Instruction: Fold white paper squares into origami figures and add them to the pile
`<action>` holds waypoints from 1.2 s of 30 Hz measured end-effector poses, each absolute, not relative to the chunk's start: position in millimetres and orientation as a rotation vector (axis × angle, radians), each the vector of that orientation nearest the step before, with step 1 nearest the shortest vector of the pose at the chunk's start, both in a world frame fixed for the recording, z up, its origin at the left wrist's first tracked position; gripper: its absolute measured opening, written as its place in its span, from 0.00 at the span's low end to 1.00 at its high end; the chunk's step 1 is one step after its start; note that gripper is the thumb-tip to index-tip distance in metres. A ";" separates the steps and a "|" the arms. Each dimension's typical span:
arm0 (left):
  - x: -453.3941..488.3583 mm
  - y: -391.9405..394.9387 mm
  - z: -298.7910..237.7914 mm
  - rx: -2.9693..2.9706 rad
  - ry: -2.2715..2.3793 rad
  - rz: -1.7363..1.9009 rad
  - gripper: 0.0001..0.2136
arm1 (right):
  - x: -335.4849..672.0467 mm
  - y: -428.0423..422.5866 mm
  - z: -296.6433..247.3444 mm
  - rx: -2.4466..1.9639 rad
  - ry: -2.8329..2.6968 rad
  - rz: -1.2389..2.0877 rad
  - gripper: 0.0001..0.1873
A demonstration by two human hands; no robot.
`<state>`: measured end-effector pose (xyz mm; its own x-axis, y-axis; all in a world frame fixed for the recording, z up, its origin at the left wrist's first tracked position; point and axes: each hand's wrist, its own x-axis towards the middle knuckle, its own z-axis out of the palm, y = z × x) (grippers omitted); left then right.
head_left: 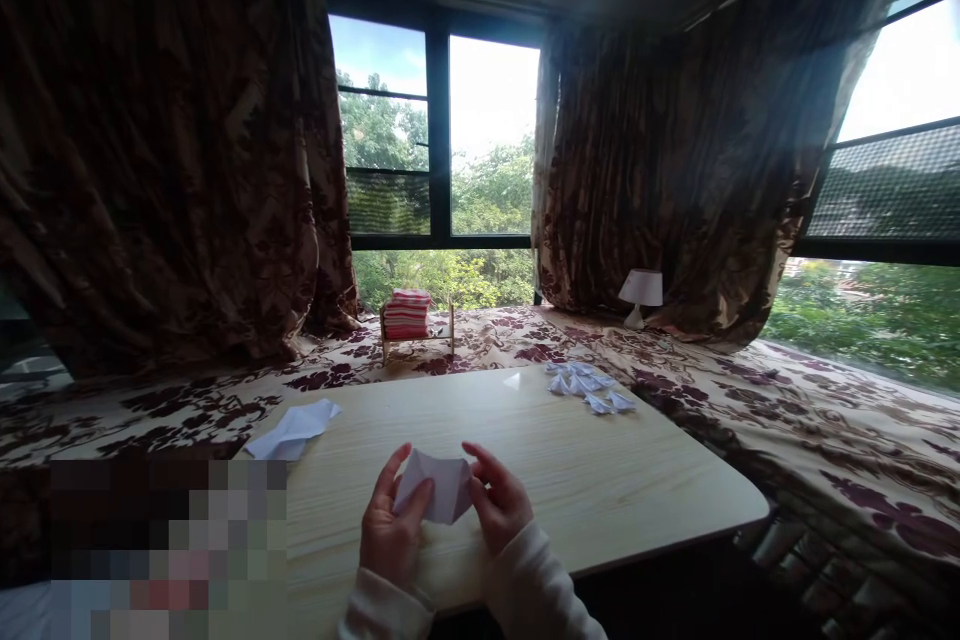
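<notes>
A small piece of folded white paper [442,488] is held up between both hands above the near part of the table [585,480]. My left hand [394,525] grips its left side, with the thumb lying across the front face. On the paper's right edge, my right hand [501,500] pinches with thumb and fingers, the index finger raised above. Creases run down the paper near its sides. Several folded white paper pieces [589,385] lie grouped at the table's far right corner. White paper sheets [294,428] rest at the far left corner.
A small rack [453,332] with folded red-and-white striped cloths [407,312] stands beyond the table on a flowered cover [495,330]. Farther right is a white lamp [641,292]. Dark patterned curtains [645,170] hang beside the windows. A blurred patch hides the lower left.
</notes>
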<state>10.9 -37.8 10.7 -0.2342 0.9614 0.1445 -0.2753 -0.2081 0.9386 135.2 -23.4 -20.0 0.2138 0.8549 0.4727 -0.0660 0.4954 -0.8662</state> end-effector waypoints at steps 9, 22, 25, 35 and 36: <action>12.4 -32.5 4.9 1.272 1.015 1.410 0.18 | 144.7 -18.3 -22.9 -0.968 -1.082 0.537 0.11; 13.0 -28.3 9.2 1.198 0.967 1.322 0.16 | 136.5 -26.0 -16.1 -0.987 -1.393 0.489 0.12; 15.9 -26.8 7.8 1.142 1.049 1.434 0.12 | 133.6 -25.3 -17.7 -0.985 -1.439 0.395 0.18; 13.7 -34.3 1.4 1.156 1.017 1.479 0.16 | 137.7 -22.3 -25.8 -1.036 -1.378 0.539 0.20; 13.6 -34.0 1.0 1.164 1.037 1.494 0.17 | 138.5 -22.0 -25.6 -1.027 -1.333 0.572 0.18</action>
